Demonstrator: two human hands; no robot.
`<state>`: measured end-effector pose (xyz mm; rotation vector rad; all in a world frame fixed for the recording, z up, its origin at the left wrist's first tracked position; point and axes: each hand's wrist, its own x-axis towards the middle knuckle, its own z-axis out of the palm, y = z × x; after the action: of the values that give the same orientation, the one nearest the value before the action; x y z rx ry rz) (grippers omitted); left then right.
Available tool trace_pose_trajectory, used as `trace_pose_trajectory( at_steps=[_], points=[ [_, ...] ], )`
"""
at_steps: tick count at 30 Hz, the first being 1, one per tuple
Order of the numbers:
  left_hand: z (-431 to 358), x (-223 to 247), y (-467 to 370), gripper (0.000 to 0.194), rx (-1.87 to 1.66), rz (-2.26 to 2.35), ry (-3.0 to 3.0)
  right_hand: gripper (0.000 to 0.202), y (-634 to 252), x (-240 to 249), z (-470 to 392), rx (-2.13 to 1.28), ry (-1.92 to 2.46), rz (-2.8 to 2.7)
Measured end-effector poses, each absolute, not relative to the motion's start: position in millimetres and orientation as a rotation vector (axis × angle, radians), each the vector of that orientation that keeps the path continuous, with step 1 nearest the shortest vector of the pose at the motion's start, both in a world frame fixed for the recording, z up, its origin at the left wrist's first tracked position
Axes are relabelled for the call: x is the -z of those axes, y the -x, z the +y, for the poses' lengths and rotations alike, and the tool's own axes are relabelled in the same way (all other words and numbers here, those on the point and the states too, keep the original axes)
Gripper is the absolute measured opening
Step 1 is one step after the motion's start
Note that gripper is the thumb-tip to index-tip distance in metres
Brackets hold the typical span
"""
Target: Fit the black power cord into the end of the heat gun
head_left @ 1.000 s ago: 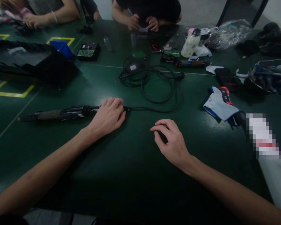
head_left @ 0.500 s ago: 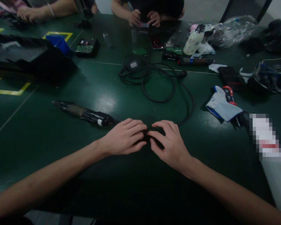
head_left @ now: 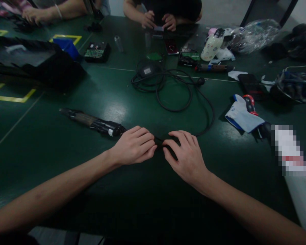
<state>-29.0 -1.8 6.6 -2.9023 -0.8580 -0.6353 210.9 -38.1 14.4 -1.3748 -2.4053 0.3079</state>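
A black electric screwdriver [head_left: 93, 122] lies on the green table, its tip toward the left. From its rear end a black cable [head_left: 159, 139] runs under my left hand [head_left: 136, 145], shows briefly in the gap between the hands and passes under my right hand [head_left: 185, 151]. My left hand is closed over the cable just behind the screwdriver, fingers curled together. The right thumb and index finger come close together at the cable, while the other fingers arch over it. Beyond the right hand the cable loops back to a black adapter [head_left: 148, 70] with a white label.
Black tray [head_left: 40, 64] and blue box [head_left: 66, 48] at left. Circuit-board units [head_left: 97, 52], a patterned bottle [head_left: 212, 46] and a second screwdriver [head_left: 214, 68] stand farther back. A work glove [head_left: 244, 115] with a red-black clip lies right. Two other people's hands [head_left: 169, 22] are across the table.
My left fingers have curled tighter and drawn slightly left, so a short stretch of cable shows between the hands. The right thumb and index finger have come closer together.
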Motion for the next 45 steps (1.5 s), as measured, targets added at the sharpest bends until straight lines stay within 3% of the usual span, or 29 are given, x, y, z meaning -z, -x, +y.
trace_pose_trajectory(
  at_steps=[8, 19, 30, 45],
  points=[
    [-2, -6, 29, 0.012, 0.642, -0.843, 2.898, 0.013, -211, -17, -38, -0.214, 1.428, -2.331],
    [-5, -4, 30, 0.008, 0.651, -0.728, 2.874, 0.027, -219, -13, -34, -0.250, 1.351, -2.310],
    [-5, -5, 28, 0.010, 0.660, -0.796, 2.842, 0.012, -217, -22, -38, -0.429, 0.992, -2.617],
    [-6, -3, 29, 0.007, 0.731, -0.790, 2.854, 0.037, -217, -9, -39, -0.277, 1.069, -2.630]
  ],
)
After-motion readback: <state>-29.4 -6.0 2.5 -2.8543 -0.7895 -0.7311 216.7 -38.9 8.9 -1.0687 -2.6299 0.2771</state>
